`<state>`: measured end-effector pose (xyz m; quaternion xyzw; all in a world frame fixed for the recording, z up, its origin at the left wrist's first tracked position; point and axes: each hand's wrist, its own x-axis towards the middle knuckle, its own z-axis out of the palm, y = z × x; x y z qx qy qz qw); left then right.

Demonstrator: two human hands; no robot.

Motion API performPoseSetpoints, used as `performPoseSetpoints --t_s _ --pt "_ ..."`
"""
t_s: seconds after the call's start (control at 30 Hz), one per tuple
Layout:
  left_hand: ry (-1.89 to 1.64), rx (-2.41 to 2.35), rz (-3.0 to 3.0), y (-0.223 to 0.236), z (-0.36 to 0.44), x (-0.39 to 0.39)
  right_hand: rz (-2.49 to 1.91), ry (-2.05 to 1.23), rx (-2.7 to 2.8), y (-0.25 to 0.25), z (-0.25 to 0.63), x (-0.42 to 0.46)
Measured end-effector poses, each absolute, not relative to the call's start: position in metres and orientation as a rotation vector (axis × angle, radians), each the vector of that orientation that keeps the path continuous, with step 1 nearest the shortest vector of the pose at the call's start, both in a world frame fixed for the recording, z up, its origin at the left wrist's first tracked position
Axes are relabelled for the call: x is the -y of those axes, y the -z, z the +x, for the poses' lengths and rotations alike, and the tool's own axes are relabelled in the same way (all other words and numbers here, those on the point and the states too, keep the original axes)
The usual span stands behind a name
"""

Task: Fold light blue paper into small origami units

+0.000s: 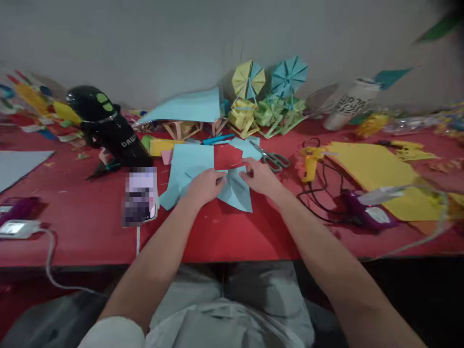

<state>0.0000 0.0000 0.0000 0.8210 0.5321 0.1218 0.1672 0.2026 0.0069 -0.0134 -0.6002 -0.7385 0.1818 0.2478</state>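
Note:
A creased light-blue sheet of paper (237, 195) lies between my hands, its lower corner pointing toward the table's front edge. My left hand (206, 188) is closed at its left side, with the fingertips pressed together on the paper. On the opposite side my right hand (261, 177) pinches the upper right part of it between thumb and fingers. More light-blue paper (192, 162) is spread under and beside my left hand. Behind my right hand lies a pair of grey-handled scissors (273, 158), next to another blue piece.
On the right are a yellow glue gun (310, 162) with a black cord, yellow sheets (384, 176) and a purple box (368, 212). Folded paper models (250, 82) stand along the wall. A black bottle (116, 130) and a phone (139, 197) with a cable are on the left.

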Motion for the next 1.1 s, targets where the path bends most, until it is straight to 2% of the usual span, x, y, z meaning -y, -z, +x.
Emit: performPoseSetpoints --t_s 0.27,1.1 --pt "-0.347 -1.573 2.333 0.0036 0.0040 -0.0007 -1.500 -0.525 2.021 0.0148 0.2045 -0.0077" --pt "-0.381 -1.581 2.245 0.0053 0.0038 -0.0051 -1.612 -0.555 2.042 0.0195 0.2084 -0.0135"
